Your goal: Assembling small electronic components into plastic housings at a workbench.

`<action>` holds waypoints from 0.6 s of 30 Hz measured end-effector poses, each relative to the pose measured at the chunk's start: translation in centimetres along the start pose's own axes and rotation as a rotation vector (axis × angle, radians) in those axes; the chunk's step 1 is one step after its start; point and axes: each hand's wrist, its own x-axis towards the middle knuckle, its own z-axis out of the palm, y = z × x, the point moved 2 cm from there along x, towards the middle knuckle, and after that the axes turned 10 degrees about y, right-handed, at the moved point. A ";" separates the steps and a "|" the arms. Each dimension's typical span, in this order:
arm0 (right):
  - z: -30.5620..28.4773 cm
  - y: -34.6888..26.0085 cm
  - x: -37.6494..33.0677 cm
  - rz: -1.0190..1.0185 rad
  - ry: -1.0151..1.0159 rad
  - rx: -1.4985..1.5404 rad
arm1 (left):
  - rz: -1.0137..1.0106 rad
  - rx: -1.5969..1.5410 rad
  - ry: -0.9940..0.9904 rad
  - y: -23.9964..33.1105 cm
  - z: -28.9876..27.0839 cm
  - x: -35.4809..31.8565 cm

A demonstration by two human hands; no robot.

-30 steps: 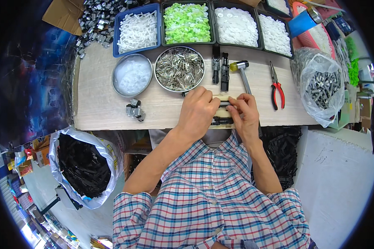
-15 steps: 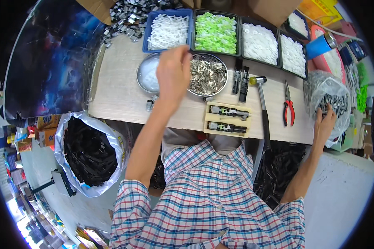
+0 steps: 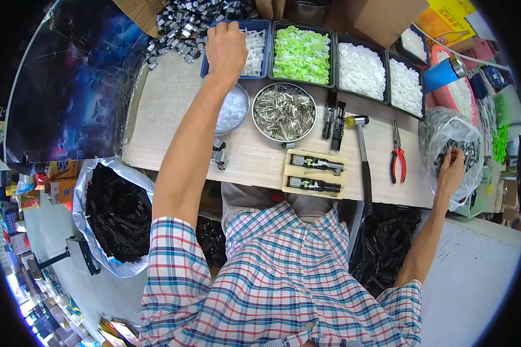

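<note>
While left hand (image 3: 226, 49) dips in blue tray (image 3: 209, 62), bench centre open.

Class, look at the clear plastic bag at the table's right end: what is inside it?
Inside the clear plastic bag lie small dark metal parts. The right hand reaches in, fingertips hidden.

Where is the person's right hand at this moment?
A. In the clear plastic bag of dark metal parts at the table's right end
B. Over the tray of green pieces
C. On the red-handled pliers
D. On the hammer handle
A: the right hand reaches into the clear plastic bag of dark parts, away from the pliers and the hammer.
</note>
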 end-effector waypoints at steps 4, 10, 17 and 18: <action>0.0 0.1 0.2 0.018 0.023 0.075 | 0.019 -0.002 -0.132 -1.5 1.2 0.8; -1.3 2.0 -0.5 0.060 0.086 0.033 | -0.162 -0.199 -0.113 -1.2 -0.5 1.1; -4.1 0.7 -2.8 0.082 0.236 0.167 | -0.495 -0.613 0.035 -1.6 -5.0 -0.4; -4.4 0.2 -3.5 0.127 0.248 0.254 | -0.521 -0.686 0.030 -1.3 -6.0 -1.0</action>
